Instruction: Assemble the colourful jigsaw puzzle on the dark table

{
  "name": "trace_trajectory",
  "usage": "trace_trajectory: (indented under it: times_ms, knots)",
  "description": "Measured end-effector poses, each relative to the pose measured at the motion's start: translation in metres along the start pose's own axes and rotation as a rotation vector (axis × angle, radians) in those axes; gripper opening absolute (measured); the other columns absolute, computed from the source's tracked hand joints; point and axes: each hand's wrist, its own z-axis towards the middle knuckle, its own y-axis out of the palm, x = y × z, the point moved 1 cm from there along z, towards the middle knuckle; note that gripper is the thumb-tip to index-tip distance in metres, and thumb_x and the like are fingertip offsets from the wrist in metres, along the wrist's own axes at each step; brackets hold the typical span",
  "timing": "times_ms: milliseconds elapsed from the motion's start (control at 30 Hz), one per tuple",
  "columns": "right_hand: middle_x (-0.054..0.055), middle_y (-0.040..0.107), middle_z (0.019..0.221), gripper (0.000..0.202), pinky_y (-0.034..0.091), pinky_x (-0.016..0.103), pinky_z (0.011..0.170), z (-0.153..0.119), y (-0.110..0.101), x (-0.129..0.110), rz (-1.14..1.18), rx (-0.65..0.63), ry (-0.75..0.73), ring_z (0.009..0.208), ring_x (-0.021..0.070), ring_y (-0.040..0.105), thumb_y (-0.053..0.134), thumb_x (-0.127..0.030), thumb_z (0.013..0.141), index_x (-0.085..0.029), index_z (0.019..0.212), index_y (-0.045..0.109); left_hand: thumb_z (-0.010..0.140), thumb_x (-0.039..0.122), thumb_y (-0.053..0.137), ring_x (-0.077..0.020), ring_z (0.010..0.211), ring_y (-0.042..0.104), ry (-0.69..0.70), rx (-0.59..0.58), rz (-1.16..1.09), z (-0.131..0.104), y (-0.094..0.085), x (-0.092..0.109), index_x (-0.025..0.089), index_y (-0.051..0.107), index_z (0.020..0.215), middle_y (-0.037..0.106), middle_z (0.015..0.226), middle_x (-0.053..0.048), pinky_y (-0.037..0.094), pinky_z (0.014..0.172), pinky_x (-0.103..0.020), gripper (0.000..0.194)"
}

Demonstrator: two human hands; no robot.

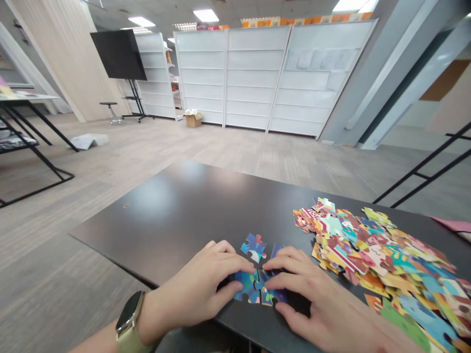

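Two dark blue jigsaw pieces lie side by side near the table's front edge, with a thin seam between them. My left hand has its index finger and thumb on the left jigsaw piece. On the right jigsaw piece, the fingers and thumb of my right hand grip the edges and partly cover it. Just beyond my fingertips rests a loose blue jigsaw piece with red and white bits. Another blue piece shows only partly behind my right fingers.
A heap of colourful jigsaw pieces spreads over the right side of the black table. A pink item sits at the far right edge. Beyond are white shelves, a screen on a stand, a stool and a cardboard box.
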Motion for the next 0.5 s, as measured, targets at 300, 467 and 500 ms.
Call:
trace_trajectory:
  times_ms: [300,467,500]
  knots:
    - [0.007,0.064,0.125,0.030,0.048,0.046,0.099,0.001,-0.001,-0.004,-0.078,-0.035,-0.012,0.118,0.0278,0.053,0.058,-0.015,0.084,-0.027,0.108,0.071,0.098,0.014,0.055,-0.0197,0.108,0.054,0.056,-0.025,0.085,0.002,-0.001,-0.001,0.034,0.062,0.122,0.068,0.126,0.004,0.039,0.094,-0.033,0.032]
    - [0.011,0.063,0.124,0.037,0.051,0.043,0.097,-0.002,-0.001,0.004,-0.059,0.101,-0.051,0.114,0.0256,0.056,0.048,-0.009,0.086,-0.022,0.116,0.064,0.098,0.012,0.050,-0.0219,0.110,0.053,0.092,-0.063,0.179,0.001,-0.002,0.003,0.036,0.064,0.121,0.064,0.131,0.003,0.040,0.097,-0.035,0.036]
    - [0.012,0.064,0.121,0.037,0.052,0.043,0.095,-0.003,-0.003,0.008,-0.070,0.147,-0.024,0.111,0.0253,0.058,0.045,-0.008,0.085,-0.020,0.115,0.063,0.098,0.011,0.050,-0.0217,0.109,0.053,0.089,-0.069,0.183,0.001,-0.002,0.004,0.035,0.065,0.119,0.064,0.131,0.003,0.040,0.097,-0.035,0.035]
